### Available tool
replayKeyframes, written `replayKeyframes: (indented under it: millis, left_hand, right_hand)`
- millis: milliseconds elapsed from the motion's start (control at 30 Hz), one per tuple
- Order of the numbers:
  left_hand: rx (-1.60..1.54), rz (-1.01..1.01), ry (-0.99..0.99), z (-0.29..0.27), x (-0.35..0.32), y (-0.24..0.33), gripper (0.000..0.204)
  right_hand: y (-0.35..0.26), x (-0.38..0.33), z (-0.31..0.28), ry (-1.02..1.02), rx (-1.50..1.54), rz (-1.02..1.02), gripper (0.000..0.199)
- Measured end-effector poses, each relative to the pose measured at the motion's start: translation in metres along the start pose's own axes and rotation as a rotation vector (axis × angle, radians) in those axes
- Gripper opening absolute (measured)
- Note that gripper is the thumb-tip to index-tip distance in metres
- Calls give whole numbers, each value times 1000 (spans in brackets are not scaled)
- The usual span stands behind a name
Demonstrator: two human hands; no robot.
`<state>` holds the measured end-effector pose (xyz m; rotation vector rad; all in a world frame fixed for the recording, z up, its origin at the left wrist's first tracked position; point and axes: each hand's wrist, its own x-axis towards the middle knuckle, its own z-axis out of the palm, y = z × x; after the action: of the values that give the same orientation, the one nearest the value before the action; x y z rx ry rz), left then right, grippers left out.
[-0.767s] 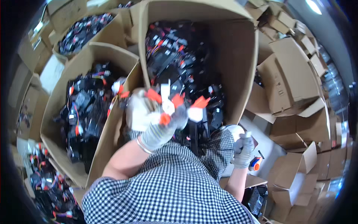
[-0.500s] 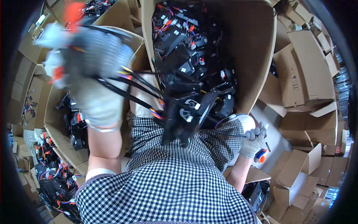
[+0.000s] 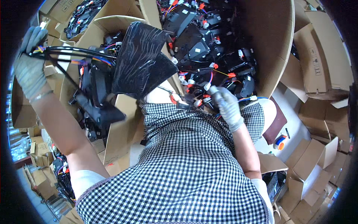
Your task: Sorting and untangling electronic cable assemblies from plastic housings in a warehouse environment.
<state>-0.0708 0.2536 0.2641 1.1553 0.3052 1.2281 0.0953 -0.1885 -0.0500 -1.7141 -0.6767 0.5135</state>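
My left hand [image 3: 31, 65], in a grey-white glove, is raised at the far left and closed round a bundle of black cables [image 3: 78, 50]. From these cables hang flat black film-wrapped modules [image 3: 140, 61], over the edge between two cartons; one lower piece is blurred. My right hand [image 3: 227, 108], also gloved, is at the near edge of the large carton [image 3: 274, 48], beside white and red wire connectors [image 3: 194, 84]. Its fingers are curled together, and whatever they may hold is hidden. Black modules with coloured leads [image 3: 197, 50] fill that carton's left and middle.
A second carton [image 3: 121, 123], with more black modules inside, stands left of my lap. At the upper left another box holds black parts [image 3: 84, 16]. Cartons [image 3: 320, 52] are stacked at right. An orange-and-blue tape roll [image 3: 279, 143] lies on the floor beside a pen [image 3: 287, 132].
My left hand has swung outward to the left, carrying the cabled modules from over my lap toward the left carton. My right hand has moved from beside my knee to the large carton's near edge.
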Motion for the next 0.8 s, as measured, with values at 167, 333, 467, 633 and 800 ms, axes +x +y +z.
replayKeyframes:
  millis: [167, 333, 467, 633, 800]
  left_hand:
    - [-38, -264, -287, -42, 46, -28, 28]
    - [238, -127, 407, -164, 85, -67, 33]
    - [746, -381, 311, -205, 20, -91, 30]
    - [1044, 7, -124, -111, -126, -100, 36]
    - [1464, 284, -908, -42, -225, -139, 66]
  right_hand:
    - [-18, 23, 90, -304, -287, -262, 16]
    - [-25, 33, 113, -342, -747, -55, 35]
    - [2, 24, 112, -294, -802, -237, 34]
    - [-2, 16, 111, -296, -819, -136, 32]
    - [-15, 15, 104, -319, -870, -60, 27]
